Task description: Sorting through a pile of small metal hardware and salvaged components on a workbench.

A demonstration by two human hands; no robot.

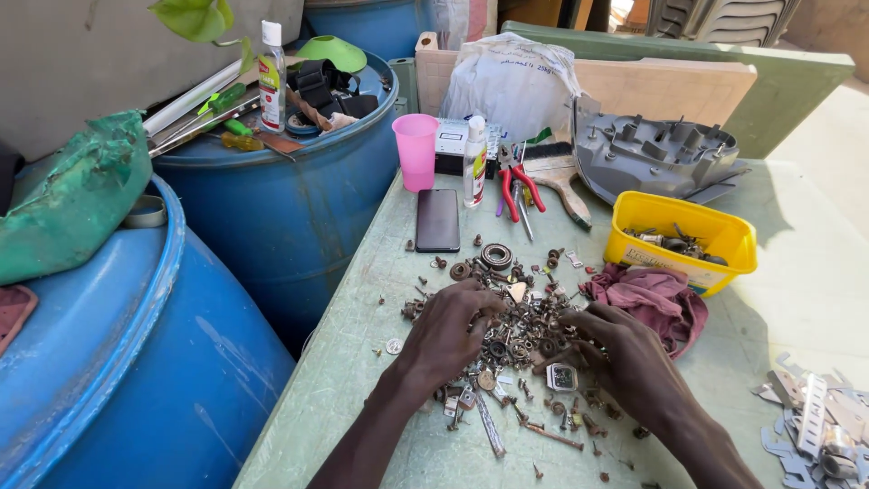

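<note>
Across the middle of the pale green tabletop [362, 362] lies a scattered heap of rusty small hardware [520, 330]: screws, washers, nuts, bearings and odd metal scraps, spread thin so each piece shows. Both hands rest palm-down on it. The left hand [450, 330] has its fingers curled loosely into the pile's left side, touching pieces but gripping nothing I can make out; the right hand [625, 349] is spread flat and fairly wide over the right side, fingertips among the parts, apparently raking rather than holding. A small square metal-framed part [561, 377] sits just beside the right hand. Behind the heap a ball bearing [496, 255] lies apart, next to a black phone [438, 219] set clear of the grime. A maroon rag [656, 299] touches the pile's right edge, and a yellow plastic tub [681, 240] holding more metal bits stands just beyond it. Red-handled pliers [518, 186] and a pink cup [416, 149] wait farther back, and blue drums [272, 199] crowd the left.
</note>
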